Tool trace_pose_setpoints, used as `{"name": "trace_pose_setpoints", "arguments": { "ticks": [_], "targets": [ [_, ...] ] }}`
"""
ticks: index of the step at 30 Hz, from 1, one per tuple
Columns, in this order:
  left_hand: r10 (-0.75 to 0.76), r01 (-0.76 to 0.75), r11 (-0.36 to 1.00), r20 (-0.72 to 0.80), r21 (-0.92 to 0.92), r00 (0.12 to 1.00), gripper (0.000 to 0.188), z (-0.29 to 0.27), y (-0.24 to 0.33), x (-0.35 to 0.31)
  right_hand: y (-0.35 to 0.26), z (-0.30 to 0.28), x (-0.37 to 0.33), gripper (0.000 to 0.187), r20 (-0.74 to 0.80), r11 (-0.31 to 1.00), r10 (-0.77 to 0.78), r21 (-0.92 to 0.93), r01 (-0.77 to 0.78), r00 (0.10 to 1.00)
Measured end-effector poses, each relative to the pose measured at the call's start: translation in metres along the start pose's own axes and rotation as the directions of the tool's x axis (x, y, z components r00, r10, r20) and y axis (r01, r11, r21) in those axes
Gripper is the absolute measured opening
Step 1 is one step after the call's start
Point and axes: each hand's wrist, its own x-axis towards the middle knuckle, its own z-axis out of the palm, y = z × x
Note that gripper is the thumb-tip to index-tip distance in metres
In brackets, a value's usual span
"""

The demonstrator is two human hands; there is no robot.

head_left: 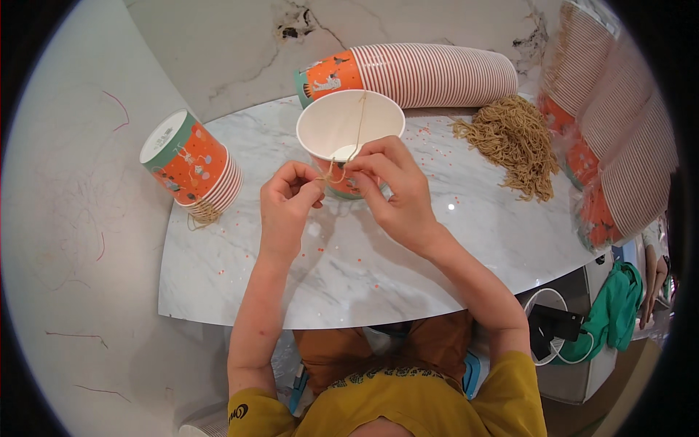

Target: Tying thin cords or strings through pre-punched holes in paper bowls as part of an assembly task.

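Observation:
A large paper cup (312, 124), white inside with an orange and green printed outside, stands upright on the table in front of my hands. A thin tan string (362, 116) runs over its inner wall and comes out over the near rim. My left hand (290, 197) pinches a looped part of the string at the cup's near side. Close beside it, my right hand (393, 186) pinches another part of the same string between thumb and fingers. Between the fingertips the string forms a small loop or knot; its exact shape is hard to make out.
Behind the cup lies a long nested row of paper cups (437, 75). A heap of tan strings (513, 142) sits to its right, near plastic-wrapped cup stacks (619, 146). At the left, an upside-down cup stack (193, 160) has string at its base. Orange specks dot the marble-patterned table (480, 240).

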Motion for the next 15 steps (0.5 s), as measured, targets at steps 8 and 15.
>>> {"name": "trace_pose_setpoints", "arguments": {
  "ticks": [8,15],
  "targets": [
    [-0.206,0.247,0.930,0.169,-0.272,0.964,0.001,-0.001,-0.004,0.000,0.004,0.013,-0.013,0.018,0.065,0.999,0.013,-0.040,-0.010,0.998],
    [-0.270,0.349,0.868,0.255,-0.352,0.928,0.003,0.003,-0.008,0.000,0.001,0.007,-0.017,0.016,0.100,0.990,0.133,0.035,-0.137,0.986]
  ]
}}
